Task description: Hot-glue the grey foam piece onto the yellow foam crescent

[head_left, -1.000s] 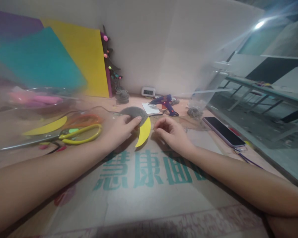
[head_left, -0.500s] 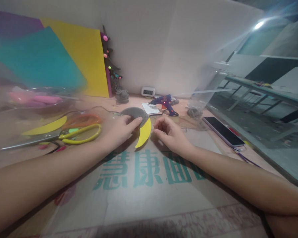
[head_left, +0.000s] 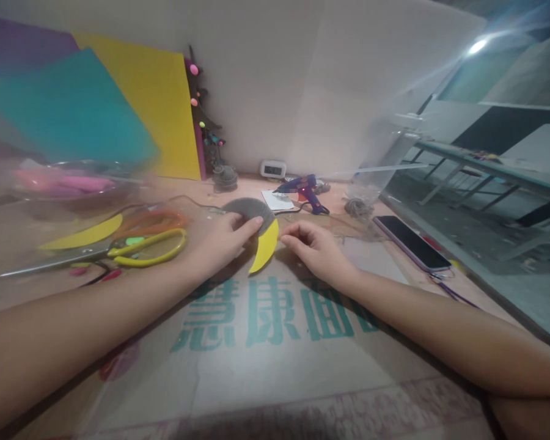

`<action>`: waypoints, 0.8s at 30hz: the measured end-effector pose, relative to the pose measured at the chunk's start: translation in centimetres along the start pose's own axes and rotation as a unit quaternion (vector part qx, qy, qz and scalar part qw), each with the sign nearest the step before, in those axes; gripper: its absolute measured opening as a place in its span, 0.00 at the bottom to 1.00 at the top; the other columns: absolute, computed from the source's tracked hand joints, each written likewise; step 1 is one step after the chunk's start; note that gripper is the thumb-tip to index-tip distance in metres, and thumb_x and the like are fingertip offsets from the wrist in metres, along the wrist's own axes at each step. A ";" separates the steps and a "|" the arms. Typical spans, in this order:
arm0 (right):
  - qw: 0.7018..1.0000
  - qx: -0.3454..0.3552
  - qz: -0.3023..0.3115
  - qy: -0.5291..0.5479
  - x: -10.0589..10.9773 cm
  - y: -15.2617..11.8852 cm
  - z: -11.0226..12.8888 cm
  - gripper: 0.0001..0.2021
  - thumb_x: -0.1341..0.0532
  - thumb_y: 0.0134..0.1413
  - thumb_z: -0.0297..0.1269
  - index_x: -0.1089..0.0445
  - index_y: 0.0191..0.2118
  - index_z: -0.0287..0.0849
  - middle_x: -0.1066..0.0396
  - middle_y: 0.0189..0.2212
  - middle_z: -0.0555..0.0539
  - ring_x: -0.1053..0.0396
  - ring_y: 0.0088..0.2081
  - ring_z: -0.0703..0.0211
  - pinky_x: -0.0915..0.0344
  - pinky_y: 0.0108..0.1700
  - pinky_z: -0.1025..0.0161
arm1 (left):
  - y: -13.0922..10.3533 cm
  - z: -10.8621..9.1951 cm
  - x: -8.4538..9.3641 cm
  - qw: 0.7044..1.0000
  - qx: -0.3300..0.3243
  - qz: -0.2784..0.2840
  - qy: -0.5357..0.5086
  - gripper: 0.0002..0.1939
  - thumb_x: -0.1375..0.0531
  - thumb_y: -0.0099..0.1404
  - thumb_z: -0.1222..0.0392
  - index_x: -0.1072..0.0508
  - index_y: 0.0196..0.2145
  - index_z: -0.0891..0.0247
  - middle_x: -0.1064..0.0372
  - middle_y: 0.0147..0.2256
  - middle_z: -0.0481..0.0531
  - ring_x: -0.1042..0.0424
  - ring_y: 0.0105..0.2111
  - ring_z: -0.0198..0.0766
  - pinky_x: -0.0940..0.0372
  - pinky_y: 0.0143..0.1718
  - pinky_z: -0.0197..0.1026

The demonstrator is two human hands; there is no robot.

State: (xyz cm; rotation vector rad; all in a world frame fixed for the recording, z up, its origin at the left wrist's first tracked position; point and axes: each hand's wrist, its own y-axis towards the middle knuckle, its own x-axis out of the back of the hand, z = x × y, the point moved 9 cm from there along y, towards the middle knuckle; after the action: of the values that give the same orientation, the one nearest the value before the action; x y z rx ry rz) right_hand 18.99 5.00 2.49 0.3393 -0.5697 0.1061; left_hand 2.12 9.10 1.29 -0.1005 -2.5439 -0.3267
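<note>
One crescent of yellow card [head_left: 264,247] sits in front of me, its upper part covered in a band of fine grey strands [head_left: 242,206], its lower horn bare, bright and tapering to a point. My left hand [head_left: 229,238] grips the wrapped part, thumb laid across the grey. My right hand [head_left: 318,247] is just beside the card's outer edge, thumb and forefinger pinched together; I can't tell whether a strand runs between them.

Under my wrists lies a pale sheet [head_left: 238,385] printed with teal characters, spread on a pinkish table [head_left: 252,185]. Yellow-handled scissors [head_left: 153,250] lie to my left and a phone [head_left: 412,243] to my right. Beyond are a blue glue gun [head_left: 309,189] and a white digital clock [head_left: 273,168] by the pale wall [head_left: 293,79]. Far right, a long table [head_left: 495,168] stands on a grey floor [head_left: 467,214].
</note>
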 end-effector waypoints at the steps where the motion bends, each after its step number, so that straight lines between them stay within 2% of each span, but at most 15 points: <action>1: 1.000 0.002 -0.003 -0.011 0.1 0.0 0.1 0.08 0.41 0.59 0.40 0.30 0.34 0.42 0.31 0.26 0.52 0.36 0.28 0.63 0.41 0.32 0.64 | -0.1 -0.1 0.2 1.000 0.003 -0.004 0.011 0.26 0.47 0.63 0.35 0.31 0.25 0.61 0.29 0.23 0.50 0.31 0.25 0.40 0.44 0.26 0.40; 5: 0.999 0.019 -0.006 -0.038 0.3 0.0 0.5 0.10 0.42 0.61 0.40 0.30 0.31 0.42 0.30 0.25 0.51 0.33 0.29 0.61 0.39 0.34 0.64 | -0.2 -0.6 0.4 1.000 0.008 -0.001 0.025 0.23 0.46 0.63 0.38 0.31 0.24 0.61 0.29 0.24 0.50 0.31 0.26 0.40 0.44 0.27 0.39; 8: 0.999 0.028 0.007 -0.043 0.0 0.1 0.4 0.09 0.43 0.61 0.36 0.28 0.34 0.42 0.26 0.30 0.50 0.31 0.33 0.60 0.37 0.38 0.63 | -0.1 -0.7 0.5 1.000 0.007 -0.003 0.025 0.22 0.46 0.63 0.40 0.32 0.24 0.61 0.29 0.24 0.49 0.31 0.27 0.40 0.43 0.28 0.39; 12: 0.999 0.028 0.003 -0.036 0.0 0.3 0.2 0.07 0.42 0.56 0.29 0.28 0.38 0.43 0.25 0.36 0.48 0.30 0.37 0.60 0.36 0.43 0.60 | 0.0 -0.5 0.2 1.000 -0.003 0.005 0.030 0.24 0.47 0.63 0.37 0.31 0.25 0.61 0.29 0.25 0.50 0.31 0.27 0.41 0.43 0.28 0.40; 18: 0.999 0.023 0.006 -0.030 -0.2 0.3 0.0 0.04 0.41 0.54 0.30 0.31 0.36 0.42 0.28 0.32 0.50 0.33 0.34 0.61 0.36 0.39 0.62 | -0.1 -0.4 0.4 0.999 -0.003 0.000 0.046 0.24 0.47 0.63 0.38 0.32 0.23 0.61 0.30 0.23 0.49 0.32 0.26 0.40 0.45 0.27 0.40; 24: 0.998 0.025 0.009 -0.049 -0.1 0.2 0.1 0.08 0.46 0.59 0.31 0.30 0.41 0.42 0.27 0.33 0.49 0.32 0.34 0.60 0.37 0.39 0.63 | -0.1 -0.7 0.4 1.000 -0.002 -0.001 0.031 0.24 0.46 0.63 0.37 0.32 0.24 0.61 0.30 0.24 0.49 0.32 0.26 0.40 0.44 0.27 0.40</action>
State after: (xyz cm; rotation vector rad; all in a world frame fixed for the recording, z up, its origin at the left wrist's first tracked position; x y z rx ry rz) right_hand 18.80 5.18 2.60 0.3898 -0.6676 0.1214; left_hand 2.14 8.79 2.07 -0.0884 -2.4819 -0.3312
